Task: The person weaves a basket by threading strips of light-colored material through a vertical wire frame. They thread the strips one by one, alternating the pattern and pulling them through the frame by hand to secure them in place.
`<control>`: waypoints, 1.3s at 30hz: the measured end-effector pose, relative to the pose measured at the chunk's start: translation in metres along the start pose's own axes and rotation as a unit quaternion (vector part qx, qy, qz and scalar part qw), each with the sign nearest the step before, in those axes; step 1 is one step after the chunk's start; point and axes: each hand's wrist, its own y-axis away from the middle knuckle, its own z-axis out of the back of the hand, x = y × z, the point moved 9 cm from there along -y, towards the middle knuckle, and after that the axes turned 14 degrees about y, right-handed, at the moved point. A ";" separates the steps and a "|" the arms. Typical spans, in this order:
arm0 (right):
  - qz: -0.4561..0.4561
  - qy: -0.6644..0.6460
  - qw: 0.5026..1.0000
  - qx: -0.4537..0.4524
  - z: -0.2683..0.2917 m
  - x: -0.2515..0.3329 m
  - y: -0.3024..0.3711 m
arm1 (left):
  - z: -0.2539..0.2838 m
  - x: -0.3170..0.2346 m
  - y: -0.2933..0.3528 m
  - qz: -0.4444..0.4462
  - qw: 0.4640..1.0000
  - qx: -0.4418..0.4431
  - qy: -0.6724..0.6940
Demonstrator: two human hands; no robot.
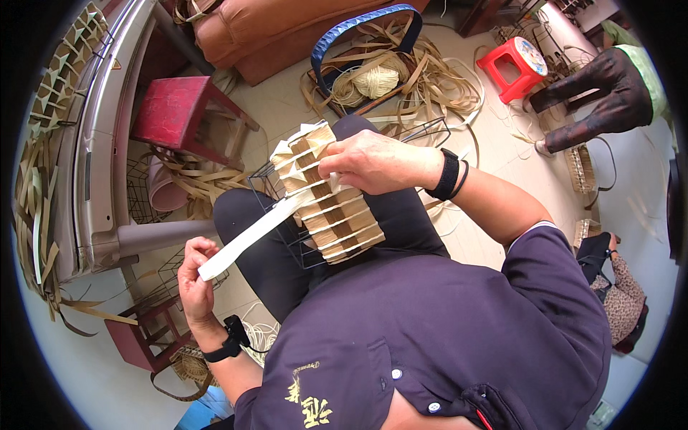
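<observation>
White strip (247,238), blue-handled basket (365,16) beyond, red plastic stool (517,63)

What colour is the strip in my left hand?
Creamy white; the strip shows in the head view.

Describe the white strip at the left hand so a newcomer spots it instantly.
Just above the big dark shirt, find the brown-and-cream basketwork. From it, a white strip slants down-left to the left hand. It runs straight and bright, unlike the curling tan strips higher in the picture.
</observation>
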 end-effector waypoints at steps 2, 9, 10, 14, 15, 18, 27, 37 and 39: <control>-0.005 0.002 1.000 0.002 0.000 -0.001 0.001 | -0.029 0.005 -0.003 0.032 0.996 0.037 0.076; -0.011 -0.010 1.000 0.015 -0.003 -0.002 -0.003 | -0.083 0.067 -0.025 0.052 0.998 -0.019 0.024; -0.017 -0.007 1.000 0.019 -0.004 -0.003 -0.002 | -0.087 0.068 -0.028 0.052 0.998 -0.020 0.026; -0.029 -0.016 0.999 0.011 -0.003 -0.005 -0.002 | -0.097 0.055 -0.036 -0.006 0.999 -0.018 0.039; -0.027 -0.019 0.999 0.009 -0.003 -0.005 -0.002 | -0.089 0.058 -0.035 -0.007 0.999 -0.033 0.025; -0.023 -0.020 1.000 0.005 0.002 -0.002 -0.004 | -0.052 0.059 -0.028 -0.016 0.985 -0.167 -0.048; -0.024 -0.026 0.999 0.016 0.001 0.001 -0.005 | 0.115 -0.061 0.041 -0.255 0.863 -0.392 -0.189; -0.026 -0.030 0.999 0.029 -0.012 -0.009 -0.007 | -0.068 0.068 -0.044 0.014 0.983 -0.169 0.073; -0.030 -0.045 0.998 0.031 -0.009 -0.007 -0.006 | -0.047 0.061 -0.040 0.012 0.975 -0.218 0.035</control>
